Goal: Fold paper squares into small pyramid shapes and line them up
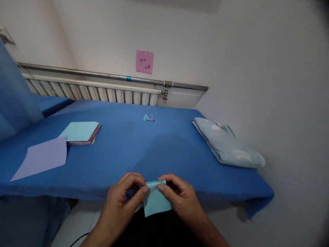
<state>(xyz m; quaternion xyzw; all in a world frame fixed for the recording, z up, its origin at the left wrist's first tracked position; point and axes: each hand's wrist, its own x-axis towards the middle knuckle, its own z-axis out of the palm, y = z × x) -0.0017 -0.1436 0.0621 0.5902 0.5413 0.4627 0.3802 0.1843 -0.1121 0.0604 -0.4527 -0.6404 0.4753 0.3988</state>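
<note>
A small light-blue sheet of paper point(156, 202) hangs between my two hands, just in front of the near edge of the blue-covered surface. Along its top runs a narrow folded strip. My left hand point(125, 193) pinches the upper left corner between thumb and fingers. At the upper right corner my right hand point(181, 193) grips it, thumb on the near face and index finger behind the fold. Farther back lies a small folded paper bow point(148, 118), part aqua and part lilac. The paper's far face is hidden from me.
On the left a stack of coloured paper point(81, 131) lies beside a loose lilac sheet point(43, 157). A folded pale-green blanket point(228, 144) rests at the right. Behind the blue cloth point(123, 147) stand a radiator point(102, 94) and a metal pipe point(97, 73); a pink note point(144, 61) hangs above.
</note>
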